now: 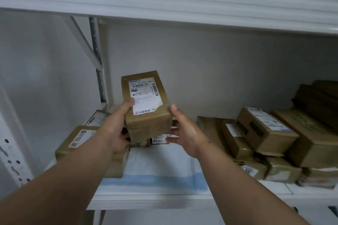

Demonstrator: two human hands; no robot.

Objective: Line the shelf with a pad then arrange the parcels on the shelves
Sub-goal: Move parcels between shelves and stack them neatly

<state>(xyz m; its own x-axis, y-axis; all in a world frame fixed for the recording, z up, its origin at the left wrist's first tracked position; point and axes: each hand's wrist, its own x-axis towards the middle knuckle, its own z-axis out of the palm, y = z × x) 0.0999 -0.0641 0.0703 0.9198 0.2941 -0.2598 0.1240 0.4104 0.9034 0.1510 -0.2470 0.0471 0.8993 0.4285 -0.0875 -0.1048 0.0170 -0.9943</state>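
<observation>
White shelf (pixel 150 201) boards are lined with a blue-edged pad (pixel 161 173); a labelled cardboard parcel (pixel 146 107) is held above it, gripped by the left hand (pixel 117 129); the right hand (pixel 184 129), fingers straight, is laid against its side.

held parcel's label (pixel 144 95) — barcodes, text blurred, lower parcel (pixel 161 139) perhaps "2008"

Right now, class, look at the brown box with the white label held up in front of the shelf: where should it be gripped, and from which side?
Grip the box across its two long side faces, near its nearer end, coming in from either side. It is narrow, so the left hand and right hand flank it, and the label stays readable on top.
</observation>
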